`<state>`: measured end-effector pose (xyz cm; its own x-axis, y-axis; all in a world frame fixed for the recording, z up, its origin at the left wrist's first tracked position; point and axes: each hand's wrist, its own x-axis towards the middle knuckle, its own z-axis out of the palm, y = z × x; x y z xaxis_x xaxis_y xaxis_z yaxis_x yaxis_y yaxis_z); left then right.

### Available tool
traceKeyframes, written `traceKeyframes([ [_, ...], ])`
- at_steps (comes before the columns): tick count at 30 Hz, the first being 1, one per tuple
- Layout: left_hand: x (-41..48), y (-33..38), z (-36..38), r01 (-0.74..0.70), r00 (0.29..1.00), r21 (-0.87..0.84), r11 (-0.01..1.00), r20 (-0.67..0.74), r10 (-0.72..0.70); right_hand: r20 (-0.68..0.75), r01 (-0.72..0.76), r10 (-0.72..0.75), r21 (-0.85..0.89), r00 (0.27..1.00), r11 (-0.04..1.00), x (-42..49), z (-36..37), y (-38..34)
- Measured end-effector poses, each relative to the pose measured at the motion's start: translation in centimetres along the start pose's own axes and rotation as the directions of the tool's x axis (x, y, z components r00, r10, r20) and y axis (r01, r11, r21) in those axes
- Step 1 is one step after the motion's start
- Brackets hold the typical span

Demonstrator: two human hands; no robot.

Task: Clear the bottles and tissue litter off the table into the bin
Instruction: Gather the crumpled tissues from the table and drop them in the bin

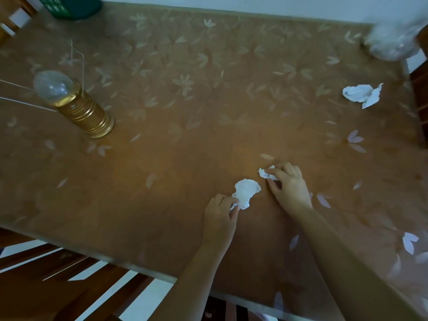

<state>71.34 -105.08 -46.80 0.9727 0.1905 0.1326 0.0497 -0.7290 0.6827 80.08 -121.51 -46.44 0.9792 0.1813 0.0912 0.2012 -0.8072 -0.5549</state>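
Left hand (220, 216) pinching crumpled tissue (246, 196), right hand (289, 184) closing on smaller tissue wad (266, 173), both near front edge of table (162, 158): two pickups at once, fewer bin trips. Third tissue (362, 95) by right edge. Three tissues; bottles none visible, blurred bag (391, 40) at far right corner possibly holding some.

No text, label, brand, number or sign can be read anywhere in this view. The green box (69, 6), well beyond the left hand (220, 218) at the far corner of the table (185, 135), shows pale square markings, too blurred to tell as letters or figures. The gold lantern (78, 105), also far off to that hand's left, bears only plain ribs and a small dark slot, with no lettering legible.
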Motion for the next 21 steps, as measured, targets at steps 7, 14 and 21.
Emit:
traceKeyframes([
  [7, -0.9, 1.5, -2.5, 0.285, 0.955, -0.210, 0.935, -0.023, -0.296, -0.024, -0.133, 0.137, 0.115, 0.990, 0.984, -4.3, -0.5, -1.0],
  [14, -2.4, 2.9, -6.6, 0.340, 0.911, -0.399, 0.852, -0.087, -0.404, -0.023, -0.108, 0.116, 0.221, 0.993, 0.969, -6.8, -0.9, -4.0],
  [21, -4.3, 3.3, -14.4, 0.321, 0.852, -0.486, 0.813, -0.227, -0.472, -0.053, 0.047, -0.030, 0.369, 0.998, 0.928, -7.2, -2.1, -12.2],
])
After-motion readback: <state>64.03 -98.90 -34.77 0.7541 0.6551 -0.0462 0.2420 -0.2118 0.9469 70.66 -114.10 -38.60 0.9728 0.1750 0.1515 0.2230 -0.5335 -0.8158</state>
